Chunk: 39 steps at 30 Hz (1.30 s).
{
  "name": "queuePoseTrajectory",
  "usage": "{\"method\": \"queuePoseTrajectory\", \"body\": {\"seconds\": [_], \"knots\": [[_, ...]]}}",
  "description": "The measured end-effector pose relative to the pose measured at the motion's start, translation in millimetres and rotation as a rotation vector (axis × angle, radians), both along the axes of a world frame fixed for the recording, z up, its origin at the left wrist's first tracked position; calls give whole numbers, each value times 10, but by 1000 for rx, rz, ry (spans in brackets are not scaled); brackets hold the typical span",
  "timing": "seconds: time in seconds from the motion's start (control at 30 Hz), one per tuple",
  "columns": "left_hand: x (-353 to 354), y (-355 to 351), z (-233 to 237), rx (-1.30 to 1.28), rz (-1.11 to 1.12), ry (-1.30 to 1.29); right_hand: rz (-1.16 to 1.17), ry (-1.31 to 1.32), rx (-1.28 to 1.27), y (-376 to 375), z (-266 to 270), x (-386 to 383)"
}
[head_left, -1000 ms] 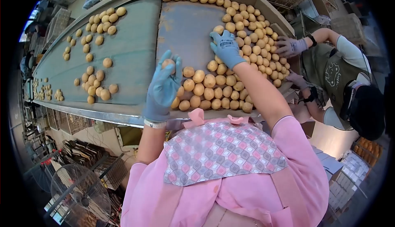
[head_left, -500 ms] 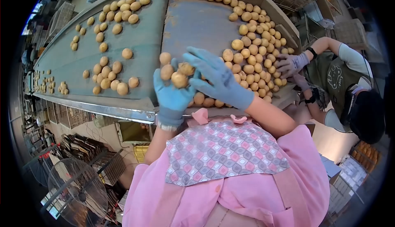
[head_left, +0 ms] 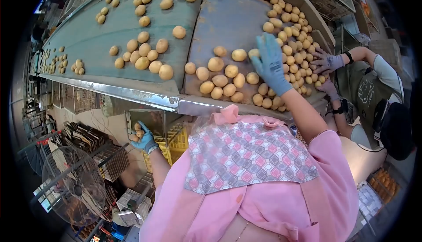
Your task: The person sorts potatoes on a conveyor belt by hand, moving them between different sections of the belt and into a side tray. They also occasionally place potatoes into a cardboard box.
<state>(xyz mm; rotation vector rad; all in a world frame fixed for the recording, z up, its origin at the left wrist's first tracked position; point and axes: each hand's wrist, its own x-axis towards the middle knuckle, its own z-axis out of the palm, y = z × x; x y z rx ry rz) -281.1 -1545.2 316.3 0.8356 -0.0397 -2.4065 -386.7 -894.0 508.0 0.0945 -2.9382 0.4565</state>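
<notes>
My left hand [head_left: 146, 142], in a blue glove, is lowered to the left below the sorting table's edge. It cradles several small potatoes [head_left: 139, 132] beside a bin [head_left: 151, 118]. My right hand [head_left: 271, 64], also blue-gloved, lies over the table with fingers stretched out and close together, at the left side of a dense heap of potatoes [head_left: 299, 57]. One potato [head_left: 253, 53] sits against its fingers. A looser group of potatoes [head_left: 224, 77] lies to its left on the table surface [head_left: 224, 22].
Scattered potatoes [head_left: 143, 51] lie on the green conveyor belt [head_left: 96, 48] at left. Metal edging [head_left: 167, 103] runs along the near side. A co-worker's gloved hand [head_left: 327, 62] works at the heap's right. Below stand a yellow crate [head_left: 178, 139] and a large fan [head_left: 77, 189].
My left hand has dropped from above the table to below its edge, carrying potatoes. My right hand has left it and moved right onto the heap. The view has shifted.
</notes>
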Motion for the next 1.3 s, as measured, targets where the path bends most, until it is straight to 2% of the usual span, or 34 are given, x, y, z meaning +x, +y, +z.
{"method": "queuePoseTrajectory", "body": {"seconds": [0.03, 0.07, 0.13, 0.17, 0.2, 0.27, 0.3, 0.4, 0.43, 0.5, 0.57, 0.6, 0.63, 0.7, 0.73, 0.77, 0.8, 0.83, 0.9, 1.0, 1.1, 1.2, 1.23, 1.3], "knots": [[60, -80, -177, 61, 30, -89, 227, -303, 37, -375, 542, -57], [117, -153, -347, 121, 61, -178, 453, -607, 73, -570, 850, -34], [74, -241, -614, 206, 20, -287, 662, -151, -18, -598, 345, 179], [-27, -43, -496, 121, 40, -503, 760, 84, -64, -591, 127, 241], [-134, 93, -411, 99, 49, -628, 647, 116, -152, -557, 83, 229], [-333, 82, -283, -37, -2, -723, 424, 189, -322, -510, 57, 91], [-424, 19, -194, -153, -26, -765, 355, 213, -331, -522, 176, 116], [-787, -282, 237, -713, -96, -815, 404, 96, -249, -704, 369, 0], [-931, -335, 468, -884, -106, -759, 437, 44, -201, -789, 395, -59], [-1255, -77, 1228, -1134, -166, -582, 503, -110, -101, -964, 362, -177], [-1530, 717, 2271, -1283, -288, -389, 435, -180, -318, -1073, 190, -250], [-1684, 800, 2451, -1564, -308, -428, 399, -207, -428, -1129, 107, -286], [-1820, 883, 2586, -1845, -327, -465, 408, -233, -504, -1122, 278, -311], [-2094, 1312, 2908, -2263, -331, -469, 345, -300, -752, -1050, 370, -287], [-2137, 1578, 2975, -2440, -230, -609, 309, -325, -877, -1014, 415, -274], [-2146, 1842, 2976, -2603, -115, -765, 223, -431, -1153, -958, 480, -221], [-2198, 2009, 2860, -2629, -190, -709, 123, -544, -1428, -950, 597, -159], [-2190, 2153, 2754, -2657, -275, -646, 42, -613, -1632, -960, 1059, -73], [-2075, 2635, 2767, -2403, -930, -244, 125, -506, -1753, -846, 1051, 79], [-2023, 2814, 2981, -2633, -1021, 435, 197, -419, -1797, -734, 1264, 161], [-2016, 2898, 3255, -2178, -1289, 326, 232, -382, -1879, -681, 1357, 206], [-2057, 2869, 3397, -2406, -714, 170, 23, -343, -2078, -782, 1248, 143], [-2053, 2822, 3390, -2303, -728, 109, -195, -448, -2205, -788, 1019, 75], [-2069, 2734, 3205, -2158, -692, 55, -215, -540, -2370, -771, 327, 30]]}}
